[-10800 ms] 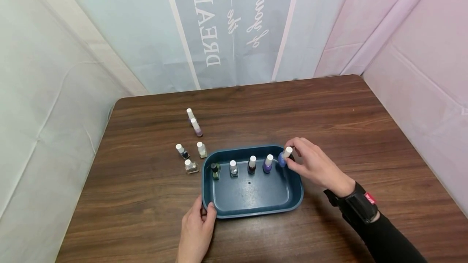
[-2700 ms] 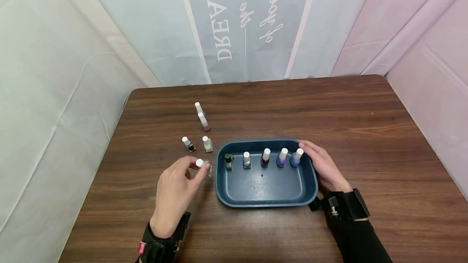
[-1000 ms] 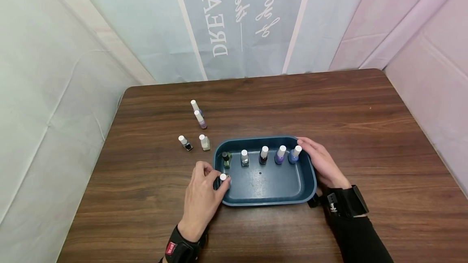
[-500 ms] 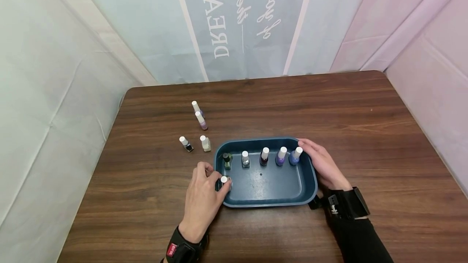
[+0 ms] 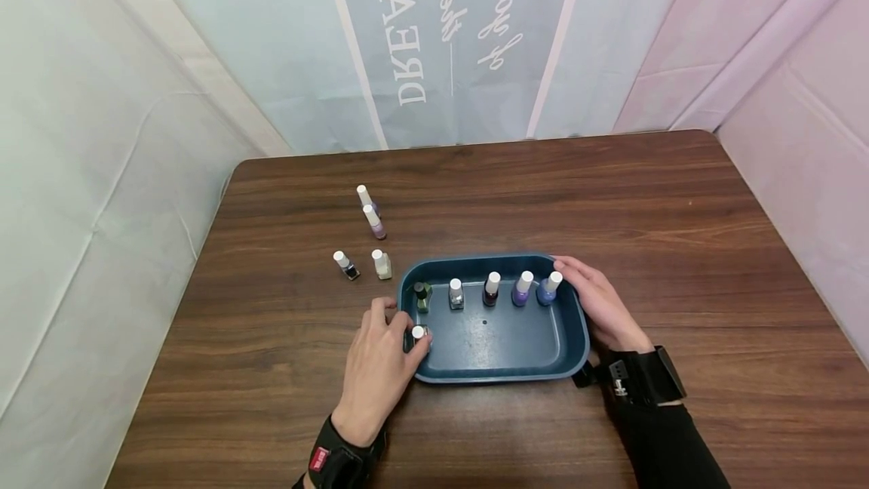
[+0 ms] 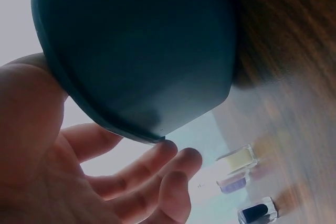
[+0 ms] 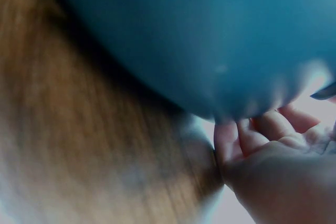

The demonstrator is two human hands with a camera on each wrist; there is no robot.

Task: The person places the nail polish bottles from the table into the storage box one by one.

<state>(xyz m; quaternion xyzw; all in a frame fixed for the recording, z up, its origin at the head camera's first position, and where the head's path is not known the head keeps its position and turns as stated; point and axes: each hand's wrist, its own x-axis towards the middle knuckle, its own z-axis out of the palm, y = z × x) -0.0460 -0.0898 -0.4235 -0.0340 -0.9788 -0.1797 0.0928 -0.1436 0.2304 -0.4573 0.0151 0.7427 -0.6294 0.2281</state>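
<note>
My left hand (image 5: 376,372) pinches the white cap of a nail polish bottle (image 5: 419,333) between thumb and fingers, inside the front left part of a dark blue tray (image 5: 502,379). Its glass is mostly hidden by the fingers. Against the tray's right end rests my right hand (image 5: 600,304), its fingers along the outer wall (image 7: 231,72). A row along the tray's back holds nail polish bottles: green with a dark cap (image 5: 422,299), silvery (image 5: 456,296), dark (image 5: 491,291), purple (image 5: 521,290) and blue (image 5: 547,290).
Left of the tray, a black nail polish bottle (image 5: 347,267) and a cream one (image 5: 382,266) are on the wooden table (image 5: 645,210). Farther back, a pale purple bottle (image 5: 374,222) overlaps another white-capped bottle (image 5: 366,197). Fabric walls (image 5: 88,172) stand around the table.
My right hand let go of the blue bottle and moved to the tray's right end. My left hand left the tray's corner, took a bottle from the table and carried it rightward into the tray.
</note>
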